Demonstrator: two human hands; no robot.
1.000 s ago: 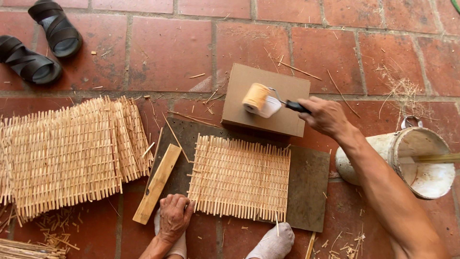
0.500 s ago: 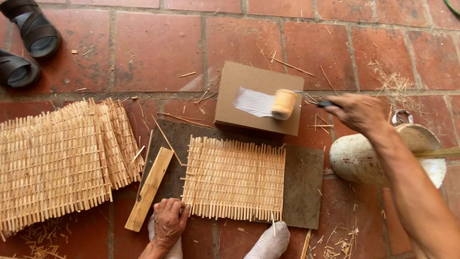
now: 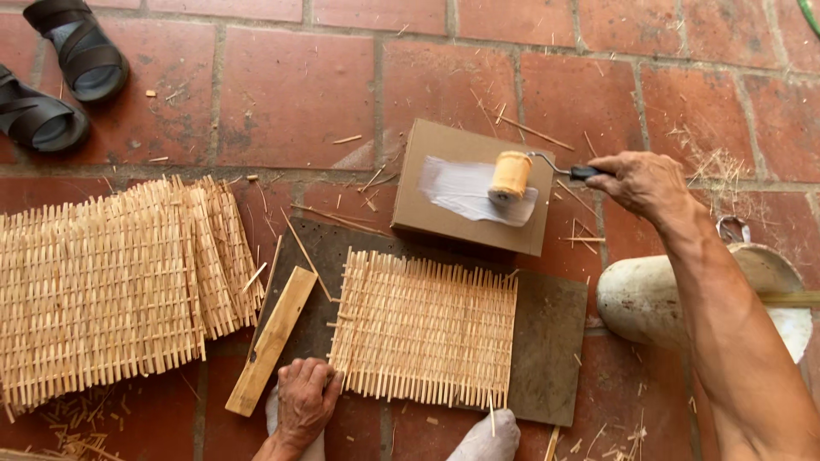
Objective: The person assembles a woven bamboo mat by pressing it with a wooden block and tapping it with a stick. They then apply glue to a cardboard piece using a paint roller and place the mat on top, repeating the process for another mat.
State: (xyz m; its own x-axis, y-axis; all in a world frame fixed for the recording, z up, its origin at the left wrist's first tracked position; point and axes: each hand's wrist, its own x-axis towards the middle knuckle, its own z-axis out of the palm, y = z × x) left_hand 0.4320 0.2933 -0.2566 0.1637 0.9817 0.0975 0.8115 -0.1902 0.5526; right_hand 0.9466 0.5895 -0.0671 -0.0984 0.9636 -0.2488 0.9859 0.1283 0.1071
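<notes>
On the cardboard pad (image 3: 472, 190) at 12 o'clock, right hand (image 3: 642, 181) clamped on glue roller (image 3: 511, 176) handle; roller has moved left since half a second ago, white glue patch wider. Left hand (image 3: 305, 401), fingers curled loosely, rests at woven bamboo mat (image 3: 424, 326) 7 o'clock corner, beside wooden block (image 3: 272, 340). Mat unglued yet.

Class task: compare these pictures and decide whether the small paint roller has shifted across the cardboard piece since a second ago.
Yes. The roller held by the right hand has travelled rightwards across the cardboard piece, leaving a white smear behind it.
</notes>
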